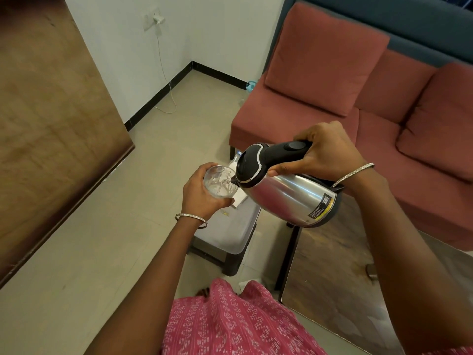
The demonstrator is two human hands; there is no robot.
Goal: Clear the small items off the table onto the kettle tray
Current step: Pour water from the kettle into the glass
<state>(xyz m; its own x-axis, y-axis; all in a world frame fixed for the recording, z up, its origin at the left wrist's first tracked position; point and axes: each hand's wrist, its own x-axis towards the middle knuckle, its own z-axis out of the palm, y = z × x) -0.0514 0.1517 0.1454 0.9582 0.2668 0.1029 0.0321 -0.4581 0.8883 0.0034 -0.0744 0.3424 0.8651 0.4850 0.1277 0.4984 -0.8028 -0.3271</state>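
The right grip point(330, 152) is curled round the black handle of the steel kettle point(286, 198), which is tilted with its spout at the rim of a clear glass point(220, 181). The left grip point(202, 196) is wrapped round that glass. Both are above the grey tray point(225, 234) and hide part of a white packet point(239, 201) on it. The wooden surface point(332, 265) is just beside the tray, with a red sofa point(320, 60) behind.
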